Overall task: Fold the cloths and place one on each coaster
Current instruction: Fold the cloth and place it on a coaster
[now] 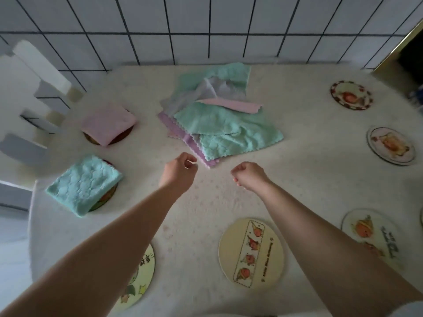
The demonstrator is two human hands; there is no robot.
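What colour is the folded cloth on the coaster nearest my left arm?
Light blue-green, seen in the head view: the folded cloth.

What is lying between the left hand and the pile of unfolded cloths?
Nothing lies there. In the head view, only a short strip of bare white tablecloth separates the left hand from the purple corner of the cloth pile; the fingers do not touch it.
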